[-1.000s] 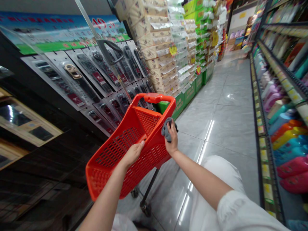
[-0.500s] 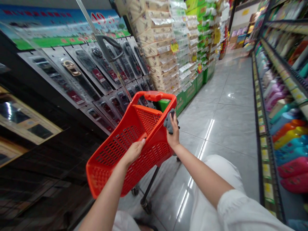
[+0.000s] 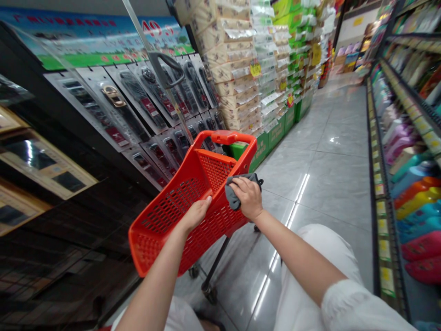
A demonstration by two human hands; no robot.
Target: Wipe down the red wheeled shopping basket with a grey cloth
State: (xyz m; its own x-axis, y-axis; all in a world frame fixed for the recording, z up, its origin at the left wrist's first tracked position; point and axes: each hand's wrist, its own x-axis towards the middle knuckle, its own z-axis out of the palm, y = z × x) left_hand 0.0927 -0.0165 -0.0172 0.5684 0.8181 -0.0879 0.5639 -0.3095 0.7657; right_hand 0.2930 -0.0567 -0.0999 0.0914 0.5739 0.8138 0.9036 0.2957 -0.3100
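Note:
A red plastic shopping cart stands tilted across my view, its handle toward the far right and its perforated basket facing me. My left hand is closed over the cart's near top rim, thumb on the inner side. In my right hand is a grey cloth, pressed against the cart's near side close to the handle end. The cloth has a dark loop at its right corner. Part of the cart's side is hidden behind the cloth and hand.
Packaged belts hang on a rack at the left, close beyond the cart. Stacked tissue packs line the aisle behind it. A shelf of colourful bottles runs along the right. Glossy grey floor tiles lie between.
My right hand has moved down and toward me along the cart's side with the cloth, from upright fingers to palm down. My left hand stays on the rim. The view has shifted slightly.

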